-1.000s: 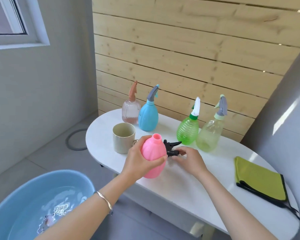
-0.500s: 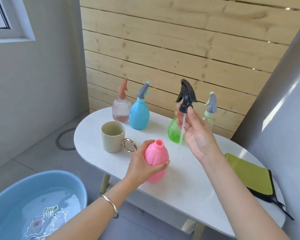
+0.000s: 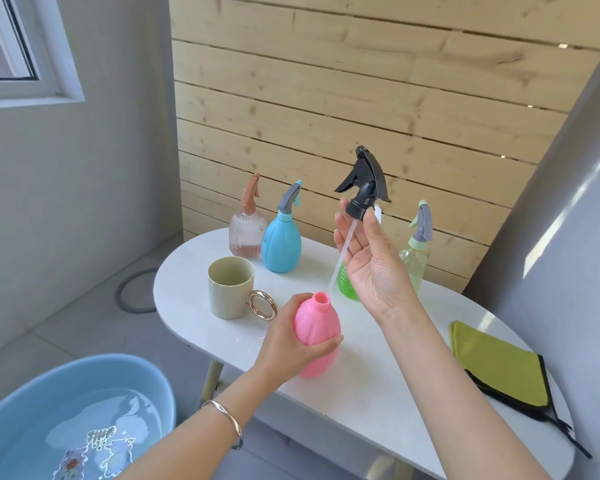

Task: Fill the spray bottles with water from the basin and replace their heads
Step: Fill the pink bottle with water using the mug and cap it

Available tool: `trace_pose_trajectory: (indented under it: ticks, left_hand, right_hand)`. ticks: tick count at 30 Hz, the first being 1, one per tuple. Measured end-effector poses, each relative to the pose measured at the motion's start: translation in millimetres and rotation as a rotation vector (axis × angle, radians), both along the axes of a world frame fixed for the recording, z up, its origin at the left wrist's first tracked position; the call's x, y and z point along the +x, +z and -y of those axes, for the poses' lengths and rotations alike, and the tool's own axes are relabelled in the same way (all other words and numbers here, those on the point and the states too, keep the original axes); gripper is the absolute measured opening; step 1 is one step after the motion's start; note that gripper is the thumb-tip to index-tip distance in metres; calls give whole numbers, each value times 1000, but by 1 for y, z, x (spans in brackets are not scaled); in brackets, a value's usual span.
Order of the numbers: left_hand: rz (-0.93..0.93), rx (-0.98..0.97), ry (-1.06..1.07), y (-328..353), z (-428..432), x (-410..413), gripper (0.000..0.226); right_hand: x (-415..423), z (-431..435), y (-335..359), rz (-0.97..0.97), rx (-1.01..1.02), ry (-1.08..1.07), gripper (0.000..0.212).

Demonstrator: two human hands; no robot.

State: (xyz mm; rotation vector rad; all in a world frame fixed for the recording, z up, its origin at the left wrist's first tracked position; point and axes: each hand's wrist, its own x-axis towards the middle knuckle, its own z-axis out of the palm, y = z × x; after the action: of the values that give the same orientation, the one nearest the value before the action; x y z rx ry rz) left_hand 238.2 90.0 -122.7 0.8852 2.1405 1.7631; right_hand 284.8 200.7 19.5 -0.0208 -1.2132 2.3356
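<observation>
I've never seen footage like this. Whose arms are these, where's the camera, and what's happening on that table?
No machine here: a person wears one camera on the head, looking down at their hands. The left hand grips the pink bottle, its neck open. The right hand pinches the black spray head above it, tube dangling. On the white table are a mug, a blue bottle with its head on, more bottles, and a green cloth. The blue basin on the floor holds water.

I'm in a home's wash corner or balcony, it seems. Wood-slat wall (image 3: 326,98) behind. Grey tiled floor (image 3: 66,327) with a round drain (image 3: 136,291), water basin (image 3: 42,386) standing on it.
</observation>
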Motion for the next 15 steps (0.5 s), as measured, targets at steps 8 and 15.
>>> trace_pose_trajectory:
  ticks: [8,15]
  left_hand:
    - [-9,-8,2,1,1,0,69]
    - [-11,-16,1,0,1,0,70]
  right_hand:
    - [-3,-7,-12,22,-7,-49,32]
    - [-1,-7,-16,-21,11,-21,41]
